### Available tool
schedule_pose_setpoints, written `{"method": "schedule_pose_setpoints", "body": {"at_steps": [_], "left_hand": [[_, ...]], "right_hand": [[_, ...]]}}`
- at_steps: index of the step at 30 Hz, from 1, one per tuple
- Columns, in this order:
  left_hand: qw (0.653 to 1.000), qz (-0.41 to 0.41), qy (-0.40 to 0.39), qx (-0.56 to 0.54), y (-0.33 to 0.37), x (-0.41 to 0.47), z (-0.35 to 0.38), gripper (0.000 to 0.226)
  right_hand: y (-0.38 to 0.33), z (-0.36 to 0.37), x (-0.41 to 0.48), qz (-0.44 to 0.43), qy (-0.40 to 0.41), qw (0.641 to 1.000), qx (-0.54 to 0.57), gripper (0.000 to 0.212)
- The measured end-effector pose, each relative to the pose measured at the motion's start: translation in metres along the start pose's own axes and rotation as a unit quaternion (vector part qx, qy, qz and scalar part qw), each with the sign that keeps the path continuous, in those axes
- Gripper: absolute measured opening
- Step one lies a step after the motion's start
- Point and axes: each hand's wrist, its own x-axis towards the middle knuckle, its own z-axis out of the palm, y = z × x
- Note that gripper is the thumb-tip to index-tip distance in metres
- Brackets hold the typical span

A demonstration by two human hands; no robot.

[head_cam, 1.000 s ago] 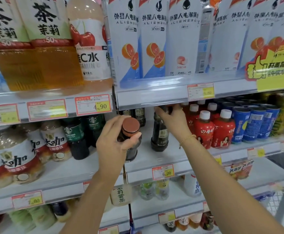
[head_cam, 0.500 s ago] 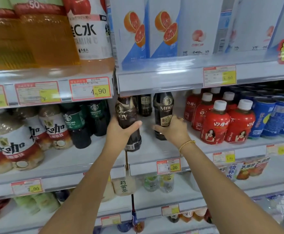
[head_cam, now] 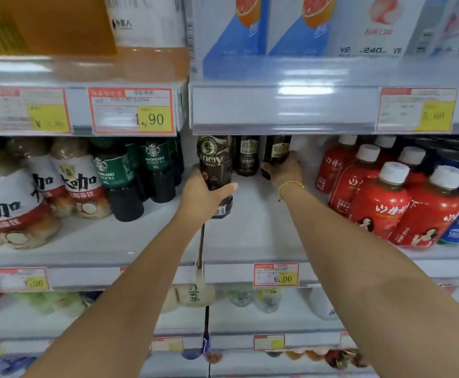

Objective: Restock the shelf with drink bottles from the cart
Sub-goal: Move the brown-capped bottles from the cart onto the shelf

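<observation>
My left hand [head_cam: 202,196] grips a dark coffee bottle [head_cam: 214,165] upright at the left end of the middle shelf [head_cam: 253,236], its base just above or on the shelf board. My right hand [head_cam: 285,170] holds a second dark coffee bottle [head_cam: 276,152] farther back on the same shelf. Between them stands a third dark coffee bottle [head_cam: 247,156] at the back. The caps are hidden behind the shelf rail above. The cart is out of view.
Red bottles with white caps [head_cam: 381,203] fill the shelf's right side, blue cans behind them. Green-labelled dark bottles [head_cam: 130,181] and brown latte bottles [head_cam: 15,197] stand left of the divider. White cartons [head_cam: 304,25] sit on the upper shelf. Lower shelves hold more drinks.
Both hands have pushed their bottles deeper onto the shelf. The left bottle went from tilted, cap toward me, to upright. The view moved closer and lower.
</observation>
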Motion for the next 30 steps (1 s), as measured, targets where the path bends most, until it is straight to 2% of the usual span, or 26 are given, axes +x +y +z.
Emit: {"method": "schedule_pose_setpoints", "body": {"at_steps": [6,14,18,20,23,26,27,30], "left_hand": [[0.995,-0.027,-0.092,0.024,-0.016,0.011,-0.017,0.058],[1.000,-0.018,-0.010,-0.012,-0.015,0.015,0.003,0.042],[0.999,-0.025,-0.027,0.013,-0.019,0.023,0.006,0.050],[0.998,-0.032,-0.045,0.013,-0.022,0.026,0.003,0.056],[0.999,-0.037,-0.026,0.004,-0.020,0.028,0.004,0.050],[0.999,-0.046,0.006,-0.002,-0.019,0.034,0.009,0.061],[0.999,-0.046,0.006,0.007,-0.018,0.037,0.009,0.062],[0.998,-0.045,-0.019,0.041,-0.020,0.046,0.007,0.057]], "right_hand": [[0.001,0.011,0.018,0.003,-0.022,0.999,-0.033,0.064],[0.004,0.009,0.018,0.006,-0.028,0.999,-0.027,0.067],[0.005,0.000,0.016,0.030,-0.066,0.997,-0.018,0.065],[0.000,-0.010,0.010,0.053,-0.114,0.992,-0.005,0.051],[-0.012,-0.027,-0.017,0.071,-0.230,0.970,-0.002,0.019],[-0.019,-0.032,-0.050,-0.026,-0.283,0.950,-0.130,0.019],[-0.021,-0.029,-0.059,-0.063,-0.289,0.946,-0.129,0.021],[-0.028,-0.025,-0.079,-0.088,-0.304,0.949,0.012,0.029]]}}
